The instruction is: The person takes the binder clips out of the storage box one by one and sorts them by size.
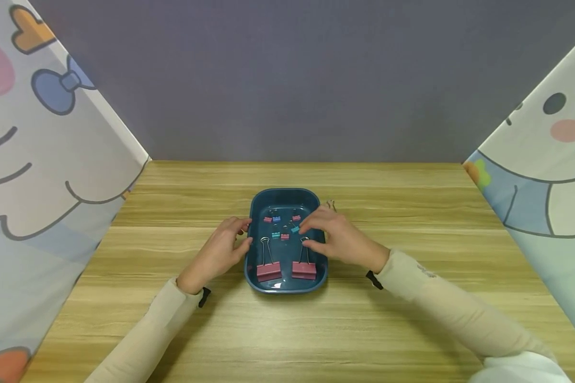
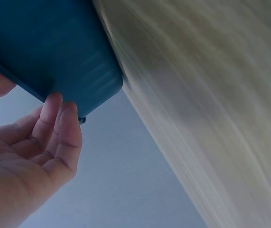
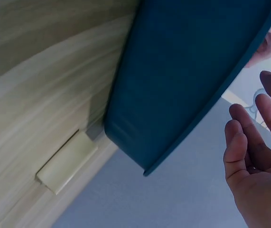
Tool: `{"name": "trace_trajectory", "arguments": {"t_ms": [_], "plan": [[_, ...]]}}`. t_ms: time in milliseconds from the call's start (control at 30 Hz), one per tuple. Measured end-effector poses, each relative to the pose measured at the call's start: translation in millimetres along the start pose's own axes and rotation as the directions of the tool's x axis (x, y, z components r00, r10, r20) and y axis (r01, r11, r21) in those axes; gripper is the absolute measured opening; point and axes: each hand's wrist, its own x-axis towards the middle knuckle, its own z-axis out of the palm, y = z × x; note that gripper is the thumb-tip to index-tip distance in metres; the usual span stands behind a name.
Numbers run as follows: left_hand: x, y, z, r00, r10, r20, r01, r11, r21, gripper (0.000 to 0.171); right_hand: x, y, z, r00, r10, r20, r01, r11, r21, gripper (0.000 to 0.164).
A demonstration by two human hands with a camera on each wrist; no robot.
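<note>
A dark blue tray holds binder clips. Two large pink binder clips lie at its near end, wire handles pointing away. Several small pink, blue and teal binder clips are scattered in the far half. My left hand is at the tray's left rim, fingers loosely bent; in the left wrist view its fingertips meet or nearly meet the rim. Over the tray's right side hovers my right hand, fingers near a small teal binder clip. The right wrist view shows nothing between those fingers.
A pale yellow binder clip stands on the wooden table just right of the tray; in the head view my right hand mostly hides it, leaving its wire handles showing. A grey panel rises behind the table, with cartoon-printed cloths at both sides.
</note>
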Motion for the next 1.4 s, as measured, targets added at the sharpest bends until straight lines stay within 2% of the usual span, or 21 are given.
{"name": "trace_trajectory", "arguments": {"t_ms": [267, 767, 1167, 1400], "plan": [[0.0, 0.1, 0.2, 1.0, 0.002, -0.001, -0.002, 1.0, -0.009, 0.042, 2.9, -0.7, 10.5, 0.999, -0.041, 0.03, 0.041, 0.999, 0.006, 0.02], [-0.9, -0.7, 0.7, 1.0, -0.004, 0.004, 0.004, 1.0, -0.027, 0.042, 15.5, -4.8, 35.9, 0.992, -0.061, 0.108, 0.06, 0.998, 0.015, 0.02], [-1.0, -2.5, 0.9, 1.0, 0.021, -0.002, -0.021, 0.999, -0.033, 0.042, 20.2, -7.5, 48.3, 0.985, -0.07, 0.156, 0.067, 0.997, 0.028, 0.019], [-1.1, -1.9, 0.5, 1.0, 0.008, 0.007, -0.008, 1.0, -0.025, 0.042, 22.1, -8.4, 51.3, 0.981, -0.081, 0.175, 0.077, 0.997, 0.029, 0.019]]}}
